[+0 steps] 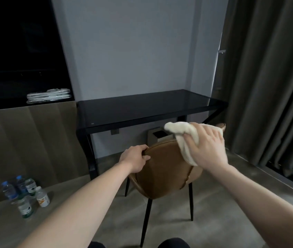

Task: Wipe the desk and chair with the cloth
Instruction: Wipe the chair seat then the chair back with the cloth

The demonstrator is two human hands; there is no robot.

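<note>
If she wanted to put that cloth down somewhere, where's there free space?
The dark desk top looks bare from the wood panel to the curtain. The floor right of the chair is open. The floor at left is crowded with water bottles.

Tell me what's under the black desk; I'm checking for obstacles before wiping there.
Under the black desk a pale boxy bin with a dark top opening stands against the wall. The brown chair and the cream cloth hide the floor and space beside it.

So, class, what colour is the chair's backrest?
Tan brown, on the chair; the head view shows it best.
</note>
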